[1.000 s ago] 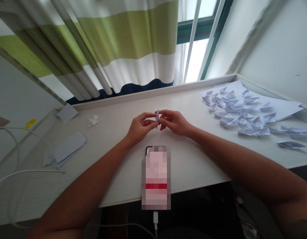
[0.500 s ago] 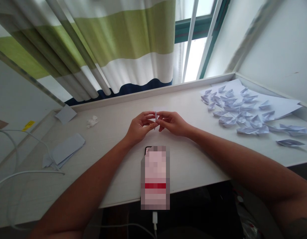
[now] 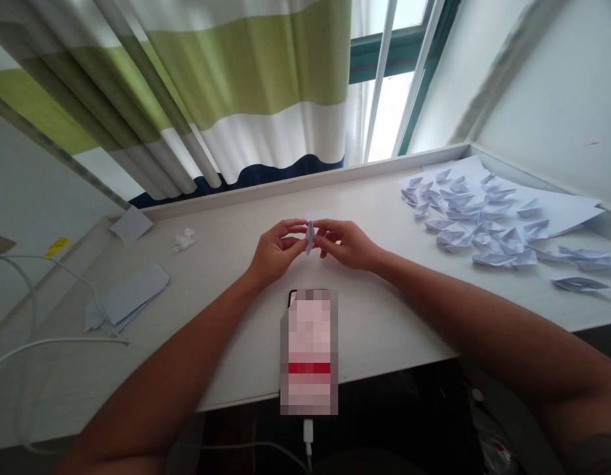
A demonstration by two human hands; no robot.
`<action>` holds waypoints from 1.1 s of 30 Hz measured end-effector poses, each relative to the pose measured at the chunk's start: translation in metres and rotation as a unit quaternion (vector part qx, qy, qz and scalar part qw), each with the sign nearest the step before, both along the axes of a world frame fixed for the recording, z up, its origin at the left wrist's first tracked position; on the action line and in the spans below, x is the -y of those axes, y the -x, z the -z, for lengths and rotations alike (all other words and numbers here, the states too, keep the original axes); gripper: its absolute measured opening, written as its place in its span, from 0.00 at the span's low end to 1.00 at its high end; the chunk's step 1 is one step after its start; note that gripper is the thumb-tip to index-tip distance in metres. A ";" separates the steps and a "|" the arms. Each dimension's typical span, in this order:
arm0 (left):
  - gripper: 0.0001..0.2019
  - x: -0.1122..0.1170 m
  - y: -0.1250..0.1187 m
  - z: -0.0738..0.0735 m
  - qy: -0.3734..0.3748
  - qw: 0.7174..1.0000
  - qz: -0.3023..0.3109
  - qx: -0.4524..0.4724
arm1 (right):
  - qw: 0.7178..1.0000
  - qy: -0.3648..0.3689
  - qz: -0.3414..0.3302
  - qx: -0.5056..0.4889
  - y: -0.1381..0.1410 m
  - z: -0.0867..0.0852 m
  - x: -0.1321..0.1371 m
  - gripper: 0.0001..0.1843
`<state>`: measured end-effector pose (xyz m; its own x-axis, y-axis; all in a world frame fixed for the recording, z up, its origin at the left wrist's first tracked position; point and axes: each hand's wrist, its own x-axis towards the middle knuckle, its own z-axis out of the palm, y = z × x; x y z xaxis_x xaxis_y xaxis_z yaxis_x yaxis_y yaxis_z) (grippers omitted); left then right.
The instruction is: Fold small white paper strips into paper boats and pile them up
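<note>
Over the middle of the white desk (image 3: 385, 330), my left hand (image 3: 276, 252) and my right hand (image 3: 346, 243) meet fingertip to fingertip. Both pinch a small folded piece of white paper (image 3: 310, 236), held upright between them. Each hand's fingers are closed on an edge of it. A phone (image 3: 309, 349) lies flat on the desk just below the hands, nearer to me.
Several folded paper boats (image 3: 464, 221) lie on white sheets (image 3: 557, 211) at the right. A stack of paper strips (image 3: 130, 297), a loose square (image 3: 131, 224) and a crumpled scrap (image 3: 185, 240) lie left. White cables (image 3: 33, 343) run along the left edge. A striped curtain hangs behind.
The small folded paper has shifted slightly between the fingertips and now shows a wider face. Both hands stay in the same place.
</note>
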<state>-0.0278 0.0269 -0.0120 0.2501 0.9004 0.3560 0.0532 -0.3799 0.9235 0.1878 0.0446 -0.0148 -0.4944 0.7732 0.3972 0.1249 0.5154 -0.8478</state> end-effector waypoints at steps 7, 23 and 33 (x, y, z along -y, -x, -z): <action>0.13 0.009 -0.010 -0.001 -0.074 0.988 -0.098 -0.097 | 0.993 -0.048 0.091 0.061 0.011 -0.002 0.007 0.14; 0.06 0.015 -0.011 -0.010 -0.214 0.894 -0.206 -0.336 | 0.955 -0.132 0.189 0.188 0.023 0.001 0.007 0.15; 0.02 0.015 -0.014 -0.012 -0.199 0.900 -0.184 -0.342 | 0.954 -0.113 0.229 0.156 0.031 -0.004 0.008 0.06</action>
<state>-0.0143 0.0117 -0.0003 0.2452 0.8022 0.5444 0.7475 -0.5141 0.4207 0.1564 0.0361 -0.0103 -0.2462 0.8490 0.4676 0.6100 0.5106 -0.6059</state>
